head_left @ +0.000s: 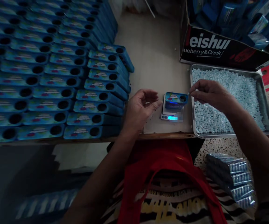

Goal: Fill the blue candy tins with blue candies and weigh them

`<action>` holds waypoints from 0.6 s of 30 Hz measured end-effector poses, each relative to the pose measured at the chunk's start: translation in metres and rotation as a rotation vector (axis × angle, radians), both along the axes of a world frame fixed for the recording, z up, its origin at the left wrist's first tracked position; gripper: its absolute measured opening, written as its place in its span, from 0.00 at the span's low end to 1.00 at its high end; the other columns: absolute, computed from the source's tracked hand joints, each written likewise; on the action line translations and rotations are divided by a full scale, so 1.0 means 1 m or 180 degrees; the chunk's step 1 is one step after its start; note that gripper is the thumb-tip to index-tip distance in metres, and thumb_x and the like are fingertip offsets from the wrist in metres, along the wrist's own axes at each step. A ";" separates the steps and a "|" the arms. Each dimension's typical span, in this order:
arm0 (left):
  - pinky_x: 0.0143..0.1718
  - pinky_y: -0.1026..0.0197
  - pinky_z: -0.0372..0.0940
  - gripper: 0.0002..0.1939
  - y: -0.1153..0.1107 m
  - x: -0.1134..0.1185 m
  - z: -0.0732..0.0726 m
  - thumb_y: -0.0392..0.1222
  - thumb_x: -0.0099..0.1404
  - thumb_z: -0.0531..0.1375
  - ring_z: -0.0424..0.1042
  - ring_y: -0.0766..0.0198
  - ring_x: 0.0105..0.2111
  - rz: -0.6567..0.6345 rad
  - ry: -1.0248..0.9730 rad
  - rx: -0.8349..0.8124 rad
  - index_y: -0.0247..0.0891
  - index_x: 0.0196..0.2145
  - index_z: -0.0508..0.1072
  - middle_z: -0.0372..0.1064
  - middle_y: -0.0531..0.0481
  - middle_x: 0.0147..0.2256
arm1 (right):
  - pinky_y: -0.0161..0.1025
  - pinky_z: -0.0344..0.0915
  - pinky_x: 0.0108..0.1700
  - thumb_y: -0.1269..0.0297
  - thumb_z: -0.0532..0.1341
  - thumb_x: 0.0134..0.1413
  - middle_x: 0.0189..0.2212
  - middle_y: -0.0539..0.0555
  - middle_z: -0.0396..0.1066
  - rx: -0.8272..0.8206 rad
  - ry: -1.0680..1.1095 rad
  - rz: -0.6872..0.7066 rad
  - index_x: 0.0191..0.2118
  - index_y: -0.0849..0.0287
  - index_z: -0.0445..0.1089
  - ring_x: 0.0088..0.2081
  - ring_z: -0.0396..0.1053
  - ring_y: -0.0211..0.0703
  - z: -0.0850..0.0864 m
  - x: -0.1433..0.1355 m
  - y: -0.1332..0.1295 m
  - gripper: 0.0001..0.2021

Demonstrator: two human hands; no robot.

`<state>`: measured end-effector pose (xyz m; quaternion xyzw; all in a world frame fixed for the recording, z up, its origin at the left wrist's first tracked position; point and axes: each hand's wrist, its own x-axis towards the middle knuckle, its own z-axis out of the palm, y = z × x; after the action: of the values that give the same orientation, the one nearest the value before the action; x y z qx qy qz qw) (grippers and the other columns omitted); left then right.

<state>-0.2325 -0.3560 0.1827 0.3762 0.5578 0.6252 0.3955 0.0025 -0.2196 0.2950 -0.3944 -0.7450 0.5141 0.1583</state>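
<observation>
A small blue box (176, 100) with a round dark hole in its top stands on a compact digital scale (165, 112), whose display is lit blue. My left hand (141, 109) hovers just left of the scale, fingers curved and apart, with nothing in it. On the other side, my right hand (210, 94) is closed in a pinch beside the box, over the near-left part of a metal tray (192, 123). A tiny pale pellet (188, 93) shows at its fingertips. Similar pale blue pellets (227, 105) fill the tray.
Many blue boxes with round holes (87, 118) stand in tight rows on the left of the table (148, 46). A black carton (209, 43) full of blue packs is at back right. Below the table's front edge, wrapped packs (232, 174) are stacked on the floor.
</observation>
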 end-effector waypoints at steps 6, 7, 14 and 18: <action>0.54 0.51 0.77 0.23 -0.002 -0.003 -0.004 0.49 0.57 0.78 0.80 0.54 0.48 -0.0021 0.0013 -0.0034 0.42 0.46 0.77 0.79 0.45 0.46 | 0.39 0.56 0.35 0.63 0.73 0.60 0.25 0.47 0.70 0.0900 -0.0834 0.0755 0.39 0.56 0.82 0.30 0.65 0.39 0.014 -0.021 0.001 0.04; 0.54 0.51 0.77 0.23 -0.002 -0.004 -0.005 0.49 0.57 0.79 0.80 0.55 0.47 -0.0017 0.0005 -0.0038 0.42 0.46 0.77 0.79 0.45 0.46 | 0.39 0.56 0.36 0.64 0.73 0.60 0.25 0.47 0.70 0.0987 -0.0936 0.0817 0.40 0.55 0.83 0.31 0.65 0.39 0.014 -0.022 0.000 0.03; 0.51 0.53 0.76 0.22 -0.001 -0.008 -0.008 0.47 0.56 0.77 0.79 0.57 0.46 -0.0043 -0.0106 -0.0073 0.42 0.46 0.78 0.80 0.45 0.47 | 0.41 0.59 0.42 0.71 0.67 0.62 0.35 0.53 0.76 0.1708 -0.1399 0.0846 0.40 0.56 0.82 0.37 0.70 0.45 0.021 -0.029 -0.013 0.06; 0.44 0.56 0.75 0.23 0.001 -0.009 -0.011 0.47 0.53 0.78 0.78 0.58 0.44 0.0036 -0.0155 -0.0110 0.41 0.44 0.80 0.80 0.46 0.46 | 0.44 0.59 0.44 0.78 0.63 0.61 0.37 0.56 0.77 0.2034 -0.1646 0.0969 0.36 0.56 0.79 0.39 0.71 0.48 0.031 -0.040 -0.020 0.10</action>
<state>-0.2411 -0.3554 0.1717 0.3508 0.5609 0.6267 0.4119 -0.0380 -0.2396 0.3259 -0.3271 -0.9314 0.1596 0.0032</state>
